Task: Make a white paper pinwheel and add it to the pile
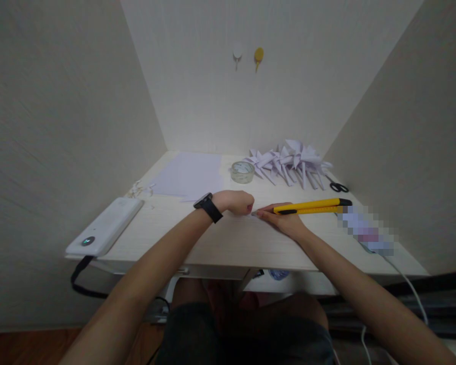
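Note:
In the middle of the desk my right hand (283, 219) grips a yellow-and-black utility knife (307, 207). Its handle slants up to the right, and its tip points toward my left hand (240, 203). That left hand is closed, the fingers curled inward just left of the knife tip; whatever they may hold is hidden. A black watch (209, 205) is on my left wrist. Behind the hands stands a roll of clear tape (242, 173). A pile of white folded-paper pinwheels (296, 159) lies to its right.
White paper sheets (190, 175) lie at the back left, with small white scraps (139, 189) beside them. A white power bank (104, 228) rests on the left edge. Black-handled scissors (339, 187) and a blurred-out phone-like object (367, 234) with a cable are on the right. Walls surround the desk (228, 248).

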A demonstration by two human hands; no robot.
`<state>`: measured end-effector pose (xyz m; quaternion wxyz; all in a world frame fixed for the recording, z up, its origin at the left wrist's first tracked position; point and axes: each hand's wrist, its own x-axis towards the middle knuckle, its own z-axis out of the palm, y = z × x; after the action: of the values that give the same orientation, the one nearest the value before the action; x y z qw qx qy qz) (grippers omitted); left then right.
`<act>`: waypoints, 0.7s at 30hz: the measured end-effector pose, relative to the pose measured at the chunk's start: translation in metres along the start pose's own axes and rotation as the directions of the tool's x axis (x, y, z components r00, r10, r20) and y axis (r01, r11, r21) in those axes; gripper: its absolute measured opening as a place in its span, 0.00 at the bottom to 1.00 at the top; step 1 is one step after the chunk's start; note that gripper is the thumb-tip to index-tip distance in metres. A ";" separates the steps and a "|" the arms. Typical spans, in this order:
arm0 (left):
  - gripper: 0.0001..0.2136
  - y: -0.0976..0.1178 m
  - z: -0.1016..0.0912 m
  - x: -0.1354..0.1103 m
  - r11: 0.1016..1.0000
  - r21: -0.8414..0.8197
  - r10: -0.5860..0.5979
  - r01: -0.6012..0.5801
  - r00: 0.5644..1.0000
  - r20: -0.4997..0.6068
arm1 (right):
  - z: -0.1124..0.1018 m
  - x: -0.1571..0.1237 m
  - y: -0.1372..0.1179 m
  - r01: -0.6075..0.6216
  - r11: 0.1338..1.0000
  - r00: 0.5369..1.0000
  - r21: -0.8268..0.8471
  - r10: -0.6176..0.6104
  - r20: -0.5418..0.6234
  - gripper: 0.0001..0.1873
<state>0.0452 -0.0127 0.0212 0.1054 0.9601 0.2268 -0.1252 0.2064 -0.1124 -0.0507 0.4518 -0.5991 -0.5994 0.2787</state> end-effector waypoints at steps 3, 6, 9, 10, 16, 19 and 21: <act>0.13 0.007 -0.010 0.003 0.998 0.062 -0.023 0.018 0.995 0.093 | -0.001 0.000 0.000 0.019 1.000 1.000 -0.006 -0.019 0.003 0.11; 0.15 0.014 -0.014 0.003 0.990 0.141 -0.044 0.025 0.990 0.133 | -0.001 0.001 0.000 0.035 0.999 0.999 -0.005 -0.035 0.005 0.12; 0.16 0.014 -0.014 0.002 0.987 0.155 -0.060 0.037 0.988 0.144 | 0.000 0.001 -0.001 0.050 0.999 0.999 0.016 -0.050 0.005 0.14; 0.16 0.013 -0.014 0.001 0.987 0.153 -0.064 0.041 0.987 0.146 | 0.000 0.001 -0.001 0.054 0.998 0.999 0.025 -0.054 0.005 0.14; 0.18 0.011 -0.016 0.003 0.987 0.152 -0.073 0.050 0.986 0.150 | 0.000 0.000 -0.005 0.059 0.998 0.998 0.029 -0.060 0.010 0.12; 0.18 0.011 -0.015 0.003 0.990 0.134 -0.072 0.054 0.988 0.136 | -0.001 0.000 -0.004 0.039 0.999 0.999 0.019 -0.039 0.013 0.11; 0.17 0.012 -0.015 0.003 0.991 0.119 -0.078 0.063 0.989 0.125 | -0.001 0.001 -0.003 0.025 1.000 1.000 0.012 -0.025 0.002 0.11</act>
<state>0.0560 -0.0178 0.0358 0.0600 0.9457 0.2458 -0.2038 0.2065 -0.1121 -0.0477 0.4581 -0.5886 -0.6056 0.2774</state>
